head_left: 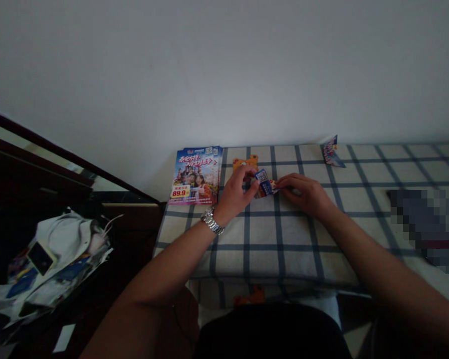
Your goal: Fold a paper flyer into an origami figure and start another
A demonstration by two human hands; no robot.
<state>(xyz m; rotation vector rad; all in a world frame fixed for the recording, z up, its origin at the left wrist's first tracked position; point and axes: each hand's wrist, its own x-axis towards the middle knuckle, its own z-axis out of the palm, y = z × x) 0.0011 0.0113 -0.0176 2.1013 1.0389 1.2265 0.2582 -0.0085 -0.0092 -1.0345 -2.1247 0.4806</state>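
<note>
A small folded flyer (265, 186), blue with a QR code near its top, is held just above the checked cloth between both hands. My left hand (240, 189), with a metal watch (212, 221) on its wrist, pinches the flyer's left side. At its right end the fingertips of my right hand (303, 193) grip a colourful part of the same paper. To the left lies a stack of flyers (194, 177) with a castle picture and a printed 89.9. An orange bear print (246, 162) on the cloth is partly covered by my left hand.
A folded flyer (332, 153) stands near the wall at the back right. A dark, pixelated flat object (422, 219) lies on the checked cloth (247, 259) at the right. Left of the table, a heaped bag (63, 244) and papers sit low down.
</note>
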